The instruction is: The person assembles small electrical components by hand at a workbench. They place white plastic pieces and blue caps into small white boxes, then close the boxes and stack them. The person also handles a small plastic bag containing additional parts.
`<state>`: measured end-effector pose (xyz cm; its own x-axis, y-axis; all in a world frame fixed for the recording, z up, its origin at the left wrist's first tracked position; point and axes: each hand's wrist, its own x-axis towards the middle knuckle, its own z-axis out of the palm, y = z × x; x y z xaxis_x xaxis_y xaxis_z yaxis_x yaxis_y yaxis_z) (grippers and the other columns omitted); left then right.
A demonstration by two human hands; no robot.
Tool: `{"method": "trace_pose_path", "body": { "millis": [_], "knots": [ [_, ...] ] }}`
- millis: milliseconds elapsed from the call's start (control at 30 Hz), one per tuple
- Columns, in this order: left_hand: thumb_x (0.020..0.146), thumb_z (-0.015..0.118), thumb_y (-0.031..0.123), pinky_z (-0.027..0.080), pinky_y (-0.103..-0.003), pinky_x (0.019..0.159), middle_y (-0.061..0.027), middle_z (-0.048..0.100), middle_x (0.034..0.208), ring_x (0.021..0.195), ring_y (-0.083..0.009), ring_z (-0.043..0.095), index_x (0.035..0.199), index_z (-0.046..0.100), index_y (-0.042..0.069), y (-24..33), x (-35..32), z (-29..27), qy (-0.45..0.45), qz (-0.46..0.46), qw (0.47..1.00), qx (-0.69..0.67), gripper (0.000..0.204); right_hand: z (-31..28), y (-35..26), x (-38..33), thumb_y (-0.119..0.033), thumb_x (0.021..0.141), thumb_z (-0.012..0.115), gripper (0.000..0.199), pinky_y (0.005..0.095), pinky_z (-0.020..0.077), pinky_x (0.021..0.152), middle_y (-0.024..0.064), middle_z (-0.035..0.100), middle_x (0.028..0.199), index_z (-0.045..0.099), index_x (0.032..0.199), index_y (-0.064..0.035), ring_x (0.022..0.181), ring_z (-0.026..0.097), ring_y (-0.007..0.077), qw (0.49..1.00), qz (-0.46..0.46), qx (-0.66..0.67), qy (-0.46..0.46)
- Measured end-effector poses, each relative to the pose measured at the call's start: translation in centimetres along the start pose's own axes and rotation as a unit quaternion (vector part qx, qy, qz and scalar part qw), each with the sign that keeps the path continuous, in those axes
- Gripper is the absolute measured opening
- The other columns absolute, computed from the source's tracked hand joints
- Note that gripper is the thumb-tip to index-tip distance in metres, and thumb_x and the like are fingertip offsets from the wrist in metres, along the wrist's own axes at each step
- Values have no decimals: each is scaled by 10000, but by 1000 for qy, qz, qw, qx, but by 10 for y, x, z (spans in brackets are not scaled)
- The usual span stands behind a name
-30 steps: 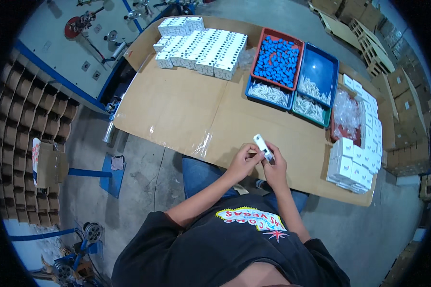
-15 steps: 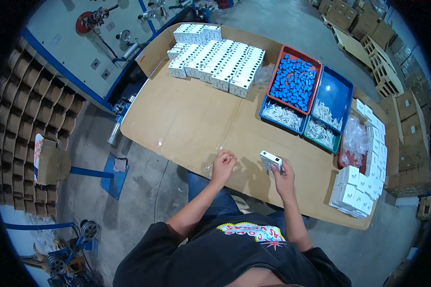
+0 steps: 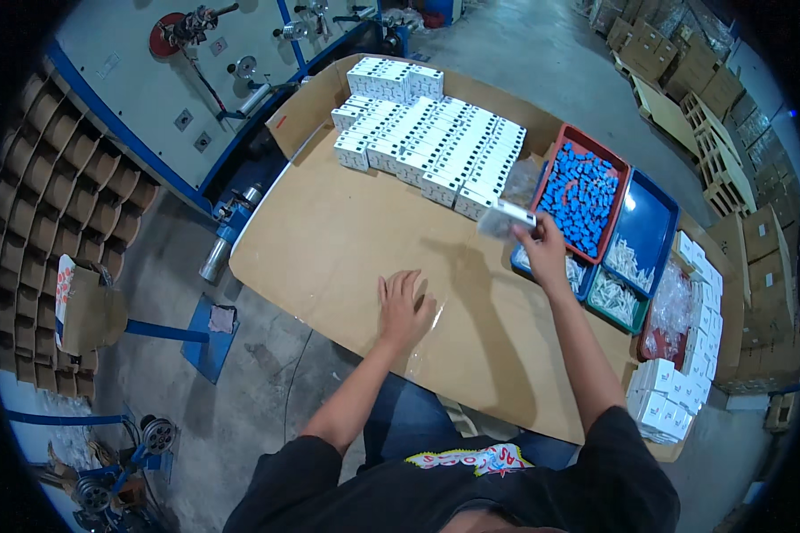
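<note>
In my right hand (image 3: 542,244) is a small white box (image 3: 507,218), blurred by motion and held up near the front right end of the rows of white boxes (image 3: 440,147). My left hand (image 3: 404,311) lies on the brown cardboard tabletop (image 3: 329,231) with its fingers spread, holding nothing. To the right of the held box stands a red tray of small blue pieces (image 3: 582,191). Partly behind my right forearm is a blue tray with white pieces (image 3: 574,277).
A larger blue tray (image 3: 646,218) and a green tray (image 3: 615,300) hold thin white pieces. Clear plastic bags (image 3: 669,311) fill a red tray on the right, beside stacked white boxes (image 3: 662,404). A raised cardboard edge (image 3: 498,107) borders the far side.
My right hand has carried the white box forward, toward the rows of boxes. My left hand has opened from a loose curl and now lies flat. The head view has shifted slightly.
</note>
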<state>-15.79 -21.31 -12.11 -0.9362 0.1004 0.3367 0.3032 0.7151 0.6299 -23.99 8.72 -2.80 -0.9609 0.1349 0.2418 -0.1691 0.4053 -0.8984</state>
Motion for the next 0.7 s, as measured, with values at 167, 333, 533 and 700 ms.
{"method": "trace_pose_path", "body": {
  "millis": [167,333,533,700],
  "knots": [
    [860,709,409,214,-552,1244,-174,478,1426,1419,-334,390,1373,517,36,-11,0,14,-23,-50,997,52,663,55,14,147,-208,824,856,389,331,510,752,78,707,993,703,1133,-28,832,645,178,977,-163,-96,95],
    [834,718,429,239,-557,1224,-194,469,1425,1402,-354,395,1346,534,29,0,7,2,-53,-57,993,85,675,118,15,264,-271,839,835,348,360,526,744,109,727,926,716,1061,-32,835,681,230,990,-56,-109,73],
    [837,693,483,230,-571,1222,-186,455,1439,1415,-350,379,1344,535,38,1,9,1,-73,-61,990,105,692,180,36,345,-222,819,844,396,427,535,821,158,724,984,628,1086,-25,910,696,330,983,-63,-104,137],
    [827,703,493,219,-587,1220,-189,446,1446,1420,-353,371,1348,535,38,-2,10,5,-77,-67,990,100,711,207,48,377,-194,819,833,352,443,524,835,169,698,982,624,1046,-24,949,675,347,978,-59,-133,146]
  ]
}}
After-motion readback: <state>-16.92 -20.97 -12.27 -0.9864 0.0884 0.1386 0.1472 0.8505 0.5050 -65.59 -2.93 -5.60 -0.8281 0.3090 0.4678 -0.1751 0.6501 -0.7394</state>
